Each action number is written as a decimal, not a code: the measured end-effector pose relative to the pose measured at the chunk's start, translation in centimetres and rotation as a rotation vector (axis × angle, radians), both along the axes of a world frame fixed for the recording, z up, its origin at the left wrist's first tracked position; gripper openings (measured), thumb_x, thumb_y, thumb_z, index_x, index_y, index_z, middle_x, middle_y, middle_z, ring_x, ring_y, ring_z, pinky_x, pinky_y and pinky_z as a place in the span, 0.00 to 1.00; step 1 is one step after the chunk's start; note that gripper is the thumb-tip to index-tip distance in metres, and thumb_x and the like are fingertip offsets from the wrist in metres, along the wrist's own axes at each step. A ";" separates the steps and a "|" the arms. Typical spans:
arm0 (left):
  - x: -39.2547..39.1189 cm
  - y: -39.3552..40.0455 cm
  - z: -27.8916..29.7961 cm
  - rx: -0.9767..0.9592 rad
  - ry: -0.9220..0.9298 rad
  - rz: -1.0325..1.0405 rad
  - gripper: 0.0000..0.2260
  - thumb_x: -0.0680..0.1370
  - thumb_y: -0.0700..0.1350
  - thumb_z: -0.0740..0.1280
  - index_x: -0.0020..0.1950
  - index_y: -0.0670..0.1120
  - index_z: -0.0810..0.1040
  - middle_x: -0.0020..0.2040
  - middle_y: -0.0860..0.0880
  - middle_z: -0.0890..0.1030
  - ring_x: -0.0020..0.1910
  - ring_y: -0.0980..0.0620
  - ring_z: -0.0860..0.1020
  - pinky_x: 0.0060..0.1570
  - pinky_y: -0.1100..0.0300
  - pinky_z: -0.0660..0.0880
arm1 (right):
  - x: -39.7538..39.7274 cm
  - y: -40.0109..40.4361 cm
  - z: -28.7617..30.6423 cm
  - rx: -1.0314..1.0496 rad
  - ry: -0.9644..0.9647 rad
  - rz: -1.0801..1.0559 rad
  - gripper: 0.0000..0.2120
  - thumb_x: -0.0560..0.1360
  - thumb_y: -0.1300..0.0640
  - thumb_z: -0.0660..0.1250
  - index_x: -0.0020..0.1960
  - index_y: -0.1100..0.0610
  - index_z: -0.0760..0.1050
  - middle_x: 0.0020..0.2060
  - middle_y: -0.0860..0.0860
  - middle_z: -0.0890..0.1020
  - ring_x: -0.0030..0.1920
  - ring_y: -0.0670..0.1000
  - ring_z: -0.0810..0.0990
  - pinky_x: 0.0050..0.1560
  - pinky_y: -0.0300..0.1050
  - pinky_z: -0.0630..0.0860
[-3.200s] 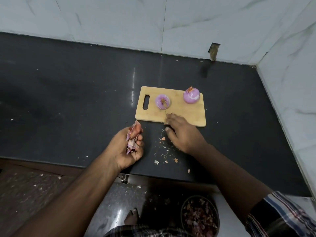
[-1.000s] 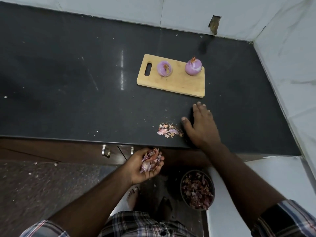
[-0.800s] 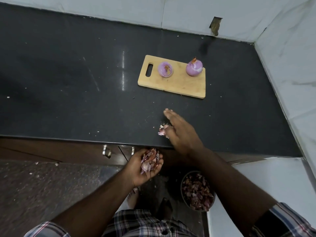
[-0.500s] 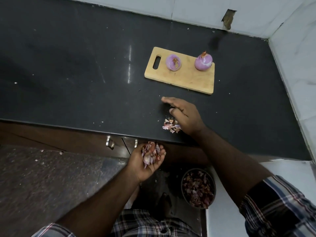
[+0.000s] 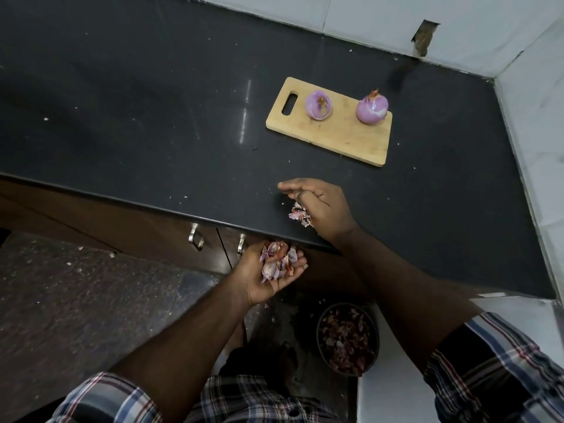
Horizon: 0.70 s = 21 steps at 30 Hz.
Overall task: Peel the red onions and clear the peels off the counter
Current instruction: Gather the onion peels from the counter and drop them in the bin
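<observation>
**Onions peeled, peel cleanup nearly done**

Both red onions sit peeled on the cutting board, so that part looks finished imo. Right hand lies side-on on the counter, fingers loosely bent against a small heap of peels near the edge. Left hand waits cupped below the edge, palm up, already carrying peels. A bin of skins sits on the floor. Left to do: sweep that heap off, dump it, plus stray flecks

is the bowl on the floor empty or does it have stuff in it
Not empty: the dark bowl on the floor below the counter edge holds a heap of reddish onion peels, nearly up to its rim.
</observation>
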<state>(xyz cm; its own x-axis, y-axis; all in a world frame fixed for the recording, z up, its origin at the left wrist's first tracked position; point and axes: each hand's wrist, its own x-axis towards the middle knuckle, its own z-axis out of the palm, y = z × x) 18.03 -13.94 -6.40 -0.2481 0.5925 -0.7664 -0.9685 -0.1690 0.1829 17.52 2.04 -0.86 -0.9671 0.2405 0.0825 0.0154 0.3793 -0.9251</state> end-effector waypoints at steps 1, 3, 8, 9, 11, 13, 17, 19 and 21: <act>0.0 0.0 0.1 -0.008 0.004 0.007 0.19 0.82 0.47 0.56 0.54 0.35 0.81 0.49 0.38 0.85 0.50 0.40 0.83 0.49 0.47 0.81 | 0.0 0.0 0.0 0.000 -0.005 0.002 0.18 0.72 0.54 0.59 0.54 0.55 0.84 0.52 0.50 0.86 0.56 0.49 0.83 0.60 0.57 0.78; -0.1 0.0 0.2 -0.015 0.012 0.012 0.19 0.83 0.47 0.55 0.54 0.35 0.80 0.48 0.37 0.85 0.49 0.40 0.83 0.48 0.48 0.81 | 0.2 -0.1 0.0 -0.006 -0.015 0.006 0.18 0.72 0.54 0.59 0.53 0.54 0.84 0.51 0.49 0.86 0.55 0.48 0.83 0.60 0.57 0.78; -0.4 -0.1 0.1 -0.006 0.032 -0.015 0.21 0.83 0.48 0.53 0.54 0.35 0.81 0.50 0.37 0.84 0.48 0.39 0.85 0.53 0.48 0.80 | 0.9 -1.2 0.5 -0.040 -0.033 0.026 0.18 0.72 0.54 0.59 0.53 0.56 0.84 0.51 0.50 0.86 0.54 0.48 0.83 0.59 0.56 0.78; -0.4 -0.1 0.2 -0.002 0.031 -0.017 0.21 0.83 0.48 0.53 0.54 0.35 0.80 0.50 0.37 0.84 0.48 0.39 0.84 0.53 0.48 0.80 | 1.1 -1.6 0.6 -0.054 -0.037 0.022 0.18 0.72 0.55 0.59 0.53 0.56 0.84 0.51 0.50 0.86 0.54 0.48 0.83 0.59 0.56 0.79; -0.3 0.0 0.2 0.009 0.026 -0.010 0.22 0.83 0.49 0.54 0.55 0.35 0.81 0.52 0.37 0.84 0.51 0.39 0.83 0.52 0.47 0.81 | 1.8 -2.7 0.7 -0.098 -0.032 -0.014 0.17 0.73 0.56 0.59 0.52 0.56 0.84 0.49 0.50 0.86 0.53 0.48 0.84 0.58 0.55 0.79; -0.2 -0.1 0.2 0.022 0.025 -0.005 0.21 0.82 0.50 0.55 0.55 0.37 0.82 0.54 0.37 0.84 0.52 0.40 0.82 0.51 0.47 0.81 | 2.5 -4.1 0.6 -0.213 -0.032 -0.053 0.16 0.73 0.60 0.58 0.51 0.57 0.84 0.48 0.52 0.86 0.52 0.50 0.84 0.57 0.55 0.80; -0.4 -0.1 0.2 0.032 0.027 -0.003 0.20 0.82 0.52 0.56 0.54 0.40 0.82 0.54 0.41 0.85 0.49 0.43 0.85 0.54 0.46 0.79 | 3.3 -5.9 1.1 -0.500 -0.056 -0.077 0.16 0.73 0.65 0.56 0.50 0.65 0.82 0.47 0.61 0.85 0.51 0.58 0.85 0.55 0.54 0.81; -0.4 -0.1 0.1 0.023 0.021 -0.016 0.22 0.82 0.51 0.54 0.53 0.37 0.81 0.53 0.38 0.84 0.47 0.41 0.85 0.52 0.47 0.80 | 3.2 -4.8 1.7 -0.468 -0.003 -0.113 0.16 0.74 0.64 0.56 0.51 0.65 0.82 0.47 0.62 0.85 0.51 0.58 0.85 0.54 0.53 0.81; -0.4 -0.1 -0.1 0.008 0.008 -0.015 0.22 0.82 0.49 0.53 0.54 0.35 0.80 0.52 0.36 0.84 0.47 0.40 0.85 0.49 0.48 0.82 | 2.8 -2.7 2.2 -0.370 0.054 -0.161 0.15 0.76 0.63 0.56 0.52 0.64 0.81 0.48 0.60 0.85 0.51 0.57 0.85 0.54 0.53 0.81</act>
